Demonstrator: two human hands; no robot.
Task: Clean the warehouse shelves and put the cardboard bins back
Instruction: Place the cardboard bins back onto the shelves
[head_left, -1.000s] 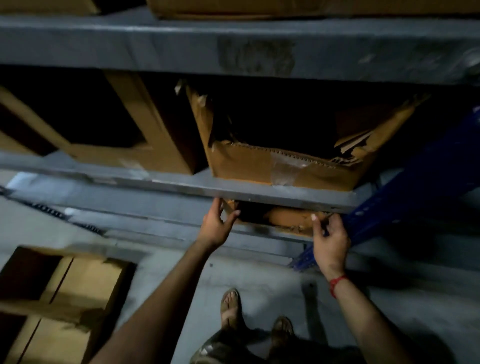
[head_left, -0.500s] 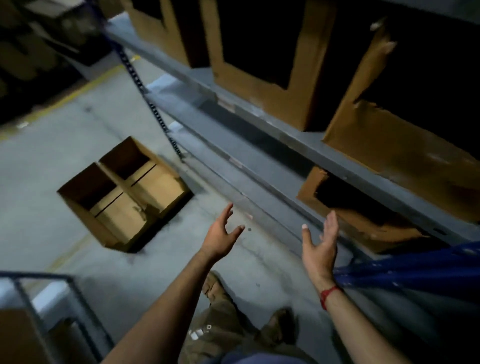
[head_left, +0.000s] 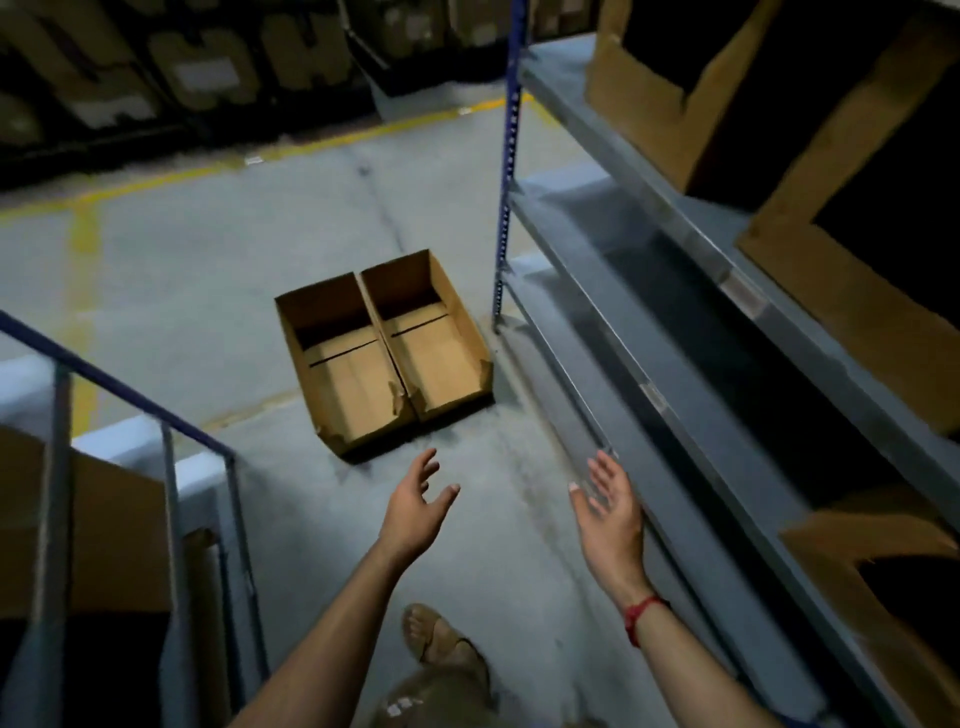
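Two open cardboard bins stand on the floor (sides touching).

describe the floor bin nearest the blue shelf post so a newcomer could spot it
Start at the grey shelving rack on the right and follow its blue corner post down to the floor. Two open cardboard bins lie there side by side; the right bin is beside the post, the left bin farther out.

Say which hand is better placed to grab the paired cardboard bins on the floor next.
Left, probably. The left hand is open, just short of the near end of the cardboard bins. The right hand, also open, sits off to their side by the shelf.
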